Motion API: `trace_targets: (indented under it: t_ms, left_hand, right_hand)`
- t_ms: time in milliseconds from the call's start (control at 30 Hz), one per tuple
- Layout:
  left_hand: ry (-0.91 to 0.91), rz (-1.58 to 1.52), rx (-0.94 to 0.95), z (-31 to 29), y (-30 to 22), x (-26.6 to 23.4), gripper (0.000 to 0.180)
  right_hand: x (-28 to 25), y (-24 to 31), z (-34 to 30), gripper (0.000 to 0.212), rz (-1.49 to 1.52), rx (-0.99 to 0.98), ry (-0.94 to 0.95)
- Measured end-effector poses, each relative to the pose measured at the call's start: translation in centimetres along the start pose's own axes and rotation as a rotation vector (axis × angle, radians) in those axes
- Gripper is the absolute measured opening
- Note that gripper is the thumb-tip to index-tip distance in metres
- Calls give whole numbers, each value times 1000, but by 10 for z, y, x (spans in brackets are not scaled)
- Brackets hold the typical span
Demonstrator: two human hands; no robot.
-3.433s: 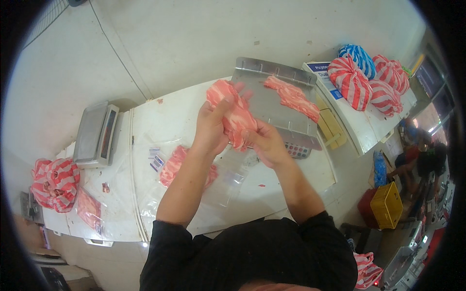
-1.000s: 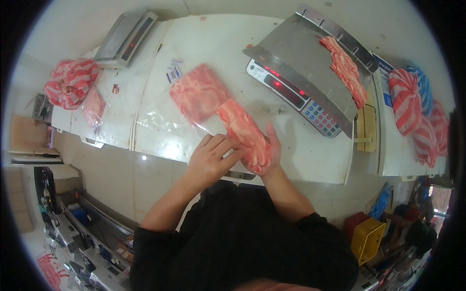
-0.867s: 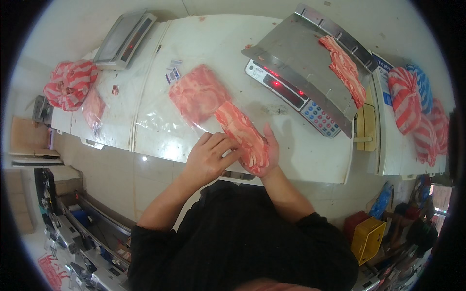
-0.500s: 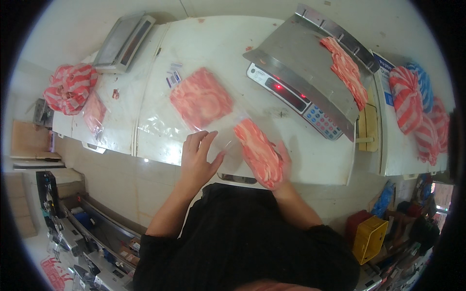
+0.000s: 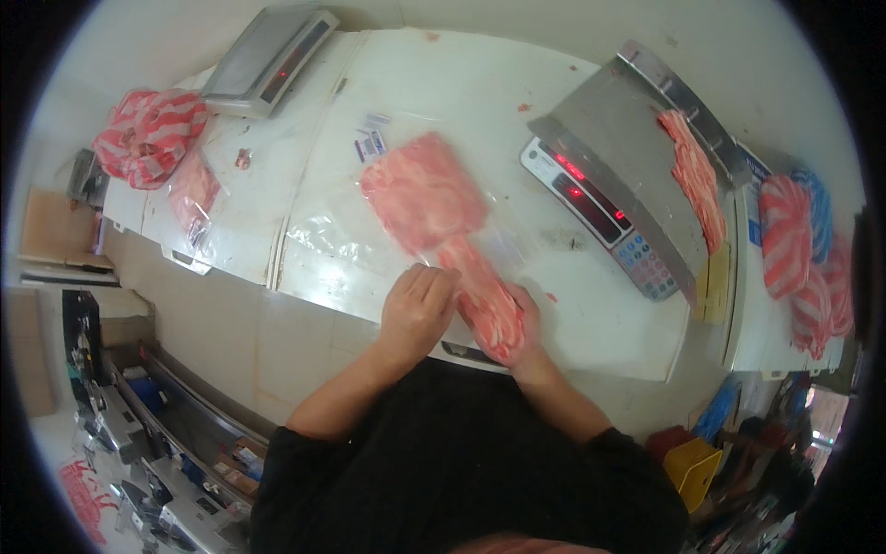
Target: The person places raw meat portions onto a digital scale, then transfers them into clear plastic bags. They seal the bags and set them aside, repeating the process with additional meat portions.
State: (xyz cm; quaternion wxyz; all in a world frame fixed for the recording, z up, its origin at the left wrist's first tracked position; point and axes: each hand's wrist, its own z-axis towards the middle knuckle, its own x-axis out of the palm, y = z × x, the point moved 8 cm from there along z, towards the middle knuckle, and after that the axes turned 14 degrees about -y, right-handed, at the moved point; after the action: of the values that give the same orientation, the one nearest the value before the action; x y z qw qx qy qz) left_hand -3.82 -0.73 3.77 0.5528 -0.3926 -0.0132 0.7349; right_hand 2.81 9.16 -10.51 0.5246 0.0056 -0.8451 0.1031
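Note:
My right hand (image 5: 528, 334) is wrapped round the near end and right side of a long stack of sliced meat (image 5: 484, 300), pink with white fat. The far end of the stack overlaps a clear plastic bag (image 5: 318, 235) lying flat on the white table. Inside that bag is a broad, flat layer of meat slices (image 5: 425, 194); a small label (image 5: 369, 143) lies at its far left corner. My left hand (image 5: 417, 309) is closed beside the stack, its fingertips pinched at the bag's near edge. Its thumb is partly hidden.
At the right, a lit weighing scale (image 5: 591, 208) carries more sliced meat (image 5: 694, 175) on its tray. Another scale (image 5: 268, 60) stands far left, by a red-striped bag (image 5: 150, 138) and a small packet of meat (image 5: 192, 196). Striped bags (image 5: 784, 235) rest at far right.
My left hand has moved right and closed its fingers beside the meat stack. The stack's far end now overlaps the bagged meat. The whole view has shifted slightly.

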Motion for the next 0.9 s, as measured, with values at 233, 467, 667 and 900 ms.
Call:
trace_targets:
  t_ms: [233, 467, 667, 900]
  left_hand:
    - [5, -121, 73, 10, -8, -9, 31]
    - [30, -240, 88, 10, -1, -8, 32]
    - [-22, -478, 69, 19, 12, 2, 30]
    - [-55, -563, 61, 17, 26, 16, 33]
  right_hand:
    - [78, -10, 111, 52, -330, -202, -32]
    - [118, -12, 130, 51, -484, -260, -28]
    - [125, -9, 138, 50, -583, -245, -58]
    - [140, -13, 163, 49, -619, -223, -58]
